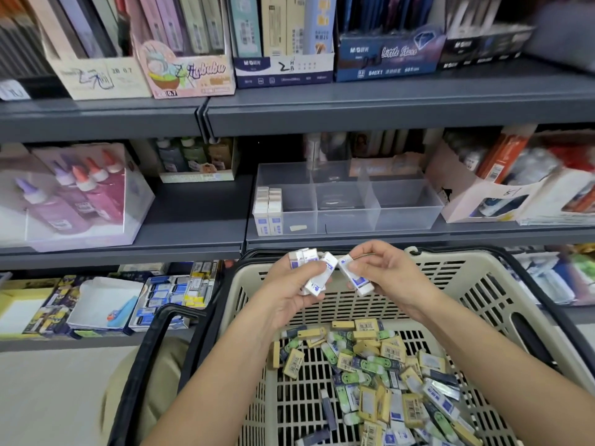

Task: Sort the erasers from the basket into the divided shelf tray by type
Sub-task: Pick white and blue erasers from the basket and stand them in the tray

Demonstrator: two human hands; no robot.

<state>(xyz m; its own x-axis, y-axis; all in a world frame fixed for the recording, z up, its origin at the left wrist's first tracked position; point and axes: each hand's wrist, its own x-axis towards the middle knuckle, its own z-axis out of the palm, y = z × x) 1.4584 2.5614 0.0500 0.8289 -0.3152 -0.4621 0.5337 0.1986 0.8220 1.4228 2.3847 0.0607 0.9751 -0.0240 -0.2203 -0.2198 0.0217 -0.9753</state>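
Left hand [289, 286] grips a loose bunch of white-blue erasers [317, 273]. Right hand [389, 273] pinches a single eraser [355, 278]. Both are over the far rim of the basket [450, 263], with the tray [347, 220] at 12 o'clock. Risk: the overfull left grip likely sheds pieces into the mixed pile [370, 365] below. Single eraser's long axis runs 11 to 5 o'clock, bare white end at 5.

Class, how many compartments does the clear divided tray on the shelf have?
6: three along the front of the tray, three behind them. White erasers stand in the front-left one.
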